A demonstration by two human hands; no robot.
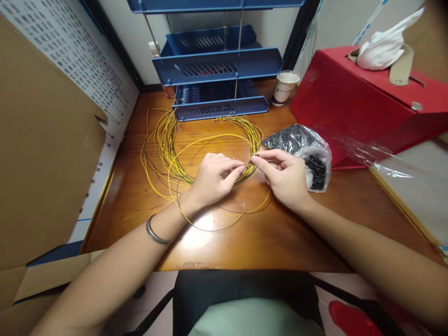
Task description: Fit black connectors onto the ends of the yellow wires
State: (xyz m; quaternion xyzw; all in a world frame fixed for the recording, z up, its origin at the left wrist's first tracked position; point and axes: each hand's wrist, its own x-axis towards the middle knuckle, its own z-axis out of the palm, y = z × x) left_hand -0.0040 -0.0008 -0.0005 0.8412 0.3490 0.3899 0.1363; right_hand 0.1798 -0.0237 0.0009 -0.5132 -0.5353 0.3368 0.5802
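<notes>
Near the middle of the wooden table my left hand [219, 175] is closed in a pinch on a thin wire [248, 163]. Facing it, my right hand [282, 175] pinches a small dark piece [256, 156] at the end of that wire; its exact kind is too small to tell. Under and behind both hands lies a loose coil of yellow and dark wires [164, 144]. One yellow strand [210, 136] loops over and around my left wrist. Just right of my right hand, an open clear plastic bag [297, 137] holds many small black parts [316, 170].
A blue tiered tray rack [220, 109] stands at the back, with a paper cup [285, 87] beside it. A red tissue box [336, 93] takes up the right side. Cardboard [45, 140] rises on the left. The table's front edge [245, 269] is close to my body.
</notes>
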